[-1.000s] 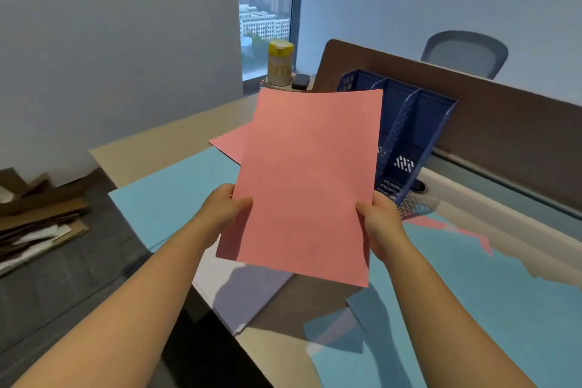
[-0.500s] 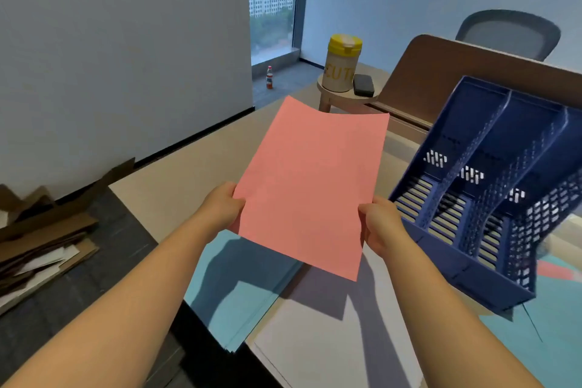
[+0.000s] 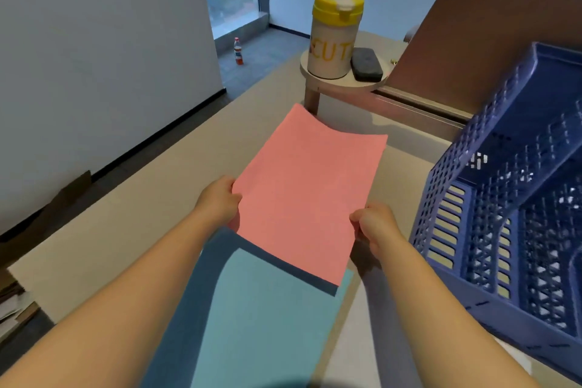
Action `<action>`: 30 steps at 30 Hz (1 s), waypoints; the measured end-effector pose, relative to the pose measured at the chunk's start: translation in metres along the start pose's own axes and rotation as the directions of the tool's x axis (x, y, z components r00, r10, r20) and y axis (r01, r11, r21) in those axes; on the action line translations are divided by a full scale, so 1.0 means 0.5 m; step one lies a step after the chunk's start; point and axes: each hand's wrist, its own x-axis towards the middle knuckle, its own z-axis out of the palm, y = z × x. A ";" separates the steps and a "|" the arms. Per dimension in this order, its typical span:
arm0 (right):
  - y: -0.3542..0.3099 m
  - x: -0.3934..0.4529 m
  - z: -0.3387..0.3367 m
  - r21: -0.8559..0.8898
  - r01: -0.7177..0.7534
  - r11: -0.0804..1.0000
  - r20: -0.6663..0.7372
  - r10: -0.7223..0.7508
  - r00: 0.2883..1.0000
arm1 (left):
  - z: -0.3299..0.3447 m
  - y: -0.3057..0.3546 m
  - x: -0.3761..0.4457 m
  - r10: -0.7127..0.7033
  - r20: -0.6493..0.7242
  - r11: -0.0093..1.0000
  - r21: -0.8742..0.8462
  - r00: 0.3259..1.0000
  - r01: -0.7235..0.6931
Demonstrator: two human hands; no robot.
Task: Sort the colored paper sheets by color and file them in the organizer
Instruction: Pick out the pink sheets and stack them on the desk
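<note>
I hold a pink paper sheet [image 3: 307, 189] out over the desk, nearly flat, with its far edge slightly wavy. My left hand [image 3: 219, 203] pinches its left edge and my right hand [image 3: 373, 225] pinches its right edge. Under it, a light blue sheet [image 3: 267, 318] lies on the desk near the front edge, partly in shadow. The blue mesh organizer [image 3: 510, 230] with upright slots stands just right of my right hand; the slots that show look empty.
A white canister with a yellow lid [image 3: 333, 38] and a dark case [image 3: 367, 64] sit on a small round shelf [image 3: 340, 82] at the back. A brown desk divider [image 3: 491, 38] rises behind the organizer. Flattened cardboard [image 3: 15, 302] lies on the floor at left.
The pink sheet has tilted from upright to nearly flat and moved forward over the desk. My view has swung left and down, so the organizer now appears close at the right.
</note>
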 end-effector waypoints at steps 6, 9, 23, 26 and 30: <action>-0.014 0.099 0.018 0.009 -0.008 1.000 -0.023 0.008 1.000 | 0.033 0.028 0.122 -0.002 0.021 0.995 0.103 1.000 0.000; -0.012 0.131 0.028 -0.023 -0.004 1.000 -0.031 0.003 1.000 | 0.047 0.032 0.157 0.013 0.027 0.989 0.145 1.000 -0.017; -0.058 0.033 0.013 -0.567 0.158 0.808 -0.100 -0.258 0.961 | 0.025 0.026 0.140 0.274 0.135 0.786 0.538 0.952 -0.303; -0.077 -0.037 0.002 -0.652 0.190 0.734 -0.062 -0.302 0.951 | -0.005 0.046 0.107 0.357 0.215 0.735 0.536 0.909 -0.415; -0.084 -0.151 -0.031 -0.739 0.164 0.654 -0.106 -0.352 0.930 | -0.043 0.088 0.040 0.450 0.346 0.613 0.552 0.824 -0.566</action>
